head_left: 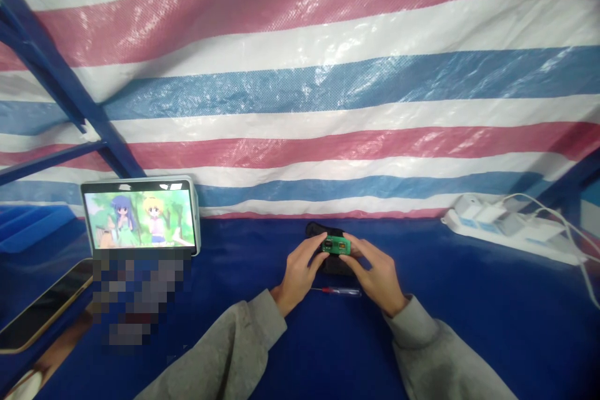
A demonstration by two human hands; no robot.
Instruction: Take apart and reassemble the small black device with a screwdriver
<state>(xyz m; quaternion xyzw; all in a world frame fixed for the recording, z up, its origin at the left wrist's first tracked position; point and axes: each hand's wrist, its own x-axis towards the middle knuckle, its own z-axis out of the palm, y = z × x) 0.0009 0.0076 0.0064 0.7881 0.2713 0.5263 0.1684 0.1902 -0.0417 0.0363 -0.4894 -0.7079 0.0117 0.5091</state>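
Both hands hold a small green circuit board (336,245) between them, with a dark component on its left part and a yellowish one on its right. My left hand (300,269) pinches the left end between thumb and fingers. At the right end, my right hand (375,269) grips it the same way. Behind and beneath the board lies a black object (317,229), mostly covered, so its kind is unclear. A small screwdriver (342,291) with a clear and red handle lies on the blue table just below the hands, its shaft pointing left.
A tablet (140,219) playing a cartoon stands at the left. Near it lie a phone (47,306) and a blue tray (35,225). A white power strip (510,234) with plugs and cables sits at the right. Striped plastic sheeting (300,87) hangs behind the blue table (328,350).
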